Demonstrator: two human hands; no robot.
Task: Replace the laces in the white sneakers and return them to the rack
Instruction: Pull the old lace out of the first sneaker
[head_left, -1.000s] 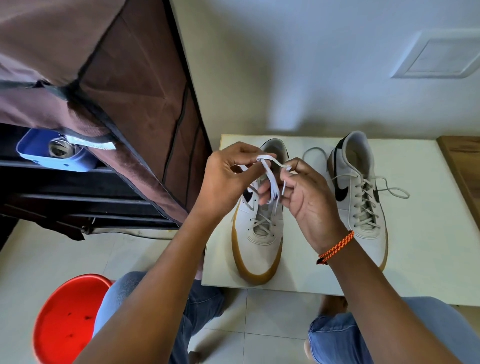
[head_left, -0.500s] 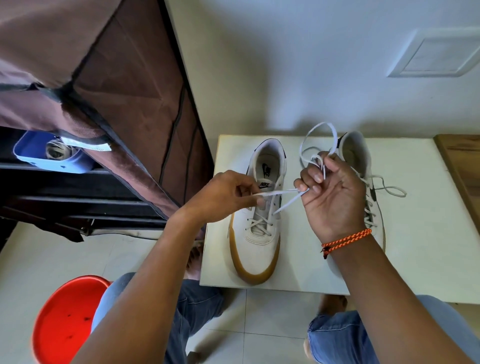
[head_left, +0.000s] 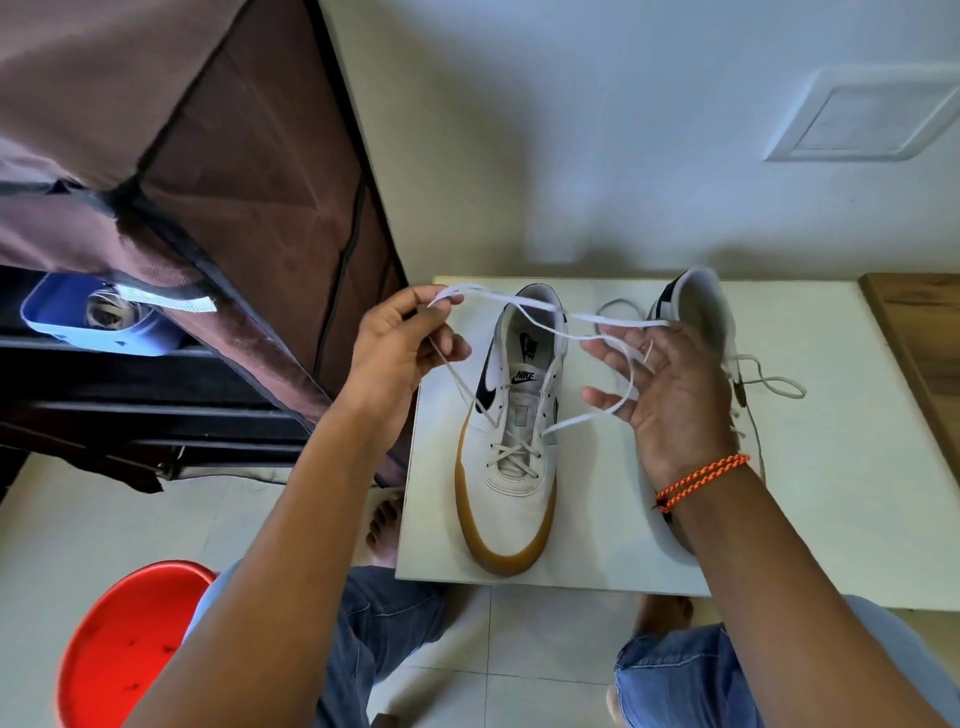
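Fingers (head_left: 441, 306) of the left hand (head_left: 395, 353) pinch the white lace (head_left: 540, 306) taut above the near sneaker (head_left: 511, 467) on the white board (head_left: 831, 467); the right hand (head_left: 670, 395), fingers spread, carries its loops, likely to pull slack free; 1 sneaker (head_left: 701, 312) sits behind it

Half-laced white sneaker (head_left: 511, 457), lace (head_left: 540, 306) aloft
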